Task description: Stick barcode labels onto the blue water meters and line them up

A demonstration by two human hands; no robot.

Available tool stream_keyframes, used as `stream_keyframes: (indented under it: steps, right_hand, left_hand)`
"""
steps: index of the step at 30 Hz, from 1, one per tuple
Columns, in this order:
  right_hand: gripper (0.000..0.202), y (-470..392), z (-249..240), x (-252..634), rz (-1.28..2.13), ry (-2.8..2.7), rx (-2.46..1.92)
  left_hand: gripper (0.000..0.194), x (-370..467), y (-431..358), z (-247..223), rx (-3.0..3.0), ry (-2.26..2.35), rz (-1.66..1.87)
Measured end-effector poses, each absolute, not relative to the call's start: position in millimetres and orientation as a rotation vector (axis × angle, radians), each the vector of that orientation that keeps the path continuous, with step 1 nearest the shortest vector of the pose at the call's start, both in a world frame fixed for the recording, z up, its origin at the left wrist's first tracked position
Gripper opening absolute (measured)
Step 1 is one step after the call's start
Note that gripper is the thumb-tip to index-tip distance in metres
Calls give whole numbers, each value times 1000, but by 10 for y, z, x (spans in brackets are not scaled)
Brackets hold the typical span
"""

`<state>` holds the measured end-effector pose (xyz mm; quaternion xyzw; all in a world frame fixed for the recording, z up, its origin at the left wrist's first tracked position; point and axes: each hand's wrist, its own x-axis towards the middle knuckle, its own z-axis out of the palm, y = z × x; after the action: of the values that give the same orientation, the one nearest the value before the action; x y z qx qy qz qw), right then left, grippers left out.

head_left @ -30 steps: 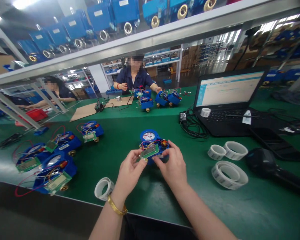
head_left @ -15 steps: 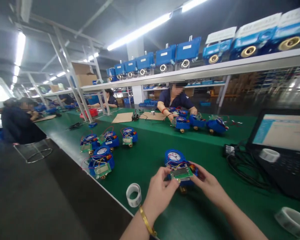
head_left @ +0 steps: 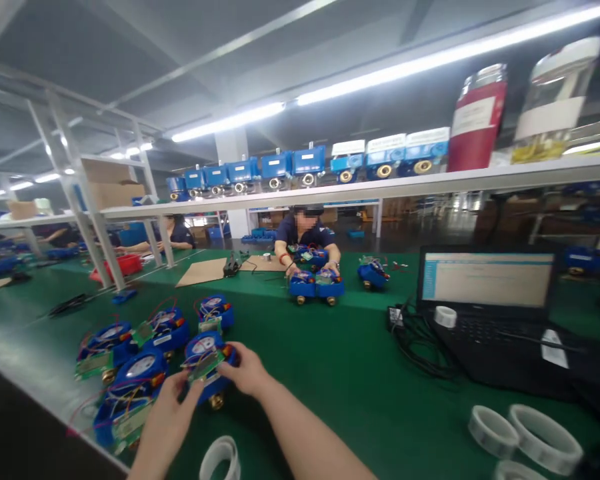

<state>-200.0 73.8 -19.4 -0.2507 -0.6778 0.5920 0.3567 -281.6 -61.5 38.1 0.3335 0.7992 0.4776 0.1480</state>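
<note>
Both of my hands are on a blue water meter (head_left: 211,383) with a round dial, coloured wires, a green circuit board (head_left: 206,365) on its front and a brass fitting below. My left hand (head_left: 173,407) grips it at the left, thumb and fingers closed at the edge of the board. From the other side my right hand (head_left: 250,372) grips the blue body, with the thumb near the board's right end. Close to my left hand is another open water meter (head_left: 140,370) with its board hanging in front. Several similar meters (head_left: 167,327) stand behind it.
Label rolls lie at the front (head_left: 221,460) and right (head_left: 545,437). A laptop (head_left: 485,287) with tangled black cables (head_left: 420,353) stands at the right. Across the green table (head_left: 300,373), a co-worker (head_left: 307,233) handles meters (head_left: 316,285). A shelf (head_left: 300,193) with blue units spans above.
My hands have carried the water meter left, up beside the group of meters. The view has turned right, showing more of the laptop and label rolls. The co-worker's hands have shifted among their meters.
</note>
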Motion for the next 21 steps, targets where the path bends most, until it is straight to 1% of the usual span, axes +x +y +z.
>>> stream_keyframes:
  steps: [3,4,5,6,8,9,12,15,17,19,21]
  right_hand:
    - [65,736,-203,-2061,1517,-1753,-690]
    - [67,774,-210,-2014,1512,-1742,-707]
    - [61,840,-219,-1932,1501,-1720,-733]
    - [51,938,-229,-1816,1482,-1686,-774]
    - [22,1224,-248,-1505,1419,-1579,-903]
    - [19,1399,-256,-1324,1384,-1513,-987]
    - [24,1930,-278,-799,1303,-1312,-1219]
    - [24,2287,-296,-512,1317,-1208,-1333]
    - [24,2417,-306,-513,1360,-1192,-1358]
    - [25,2510,-308,-632,1390,-1207,-1356]
    - [25,2610,-296,-807,1367,-1233,-1329]
  left_hand:
    - [83,-2895,-599,387,1043,2489,1152]
    - [82,-2889,-609,387,1069,2528,1086]
    - [80,-2876,-624,381,1090,2556,1037]
    - [78,-2860,-639,368,1115,2575,1004]
    - [74,-2832,-663,318,1176,2604,974]
    - [73,-2822,-670,283,1210,2616,963]
    - [70,-2812,-671,160,1268,2655,936]
    - [67,-2820,-667,31,1289,2722,1037]
    - [68,-2840,-674,-54,1303,2765,1109]
    - [71,-2867,-698,-139,1333,2743,1107]
    - [71,-2890,-743,-226,1353,2701,1158]
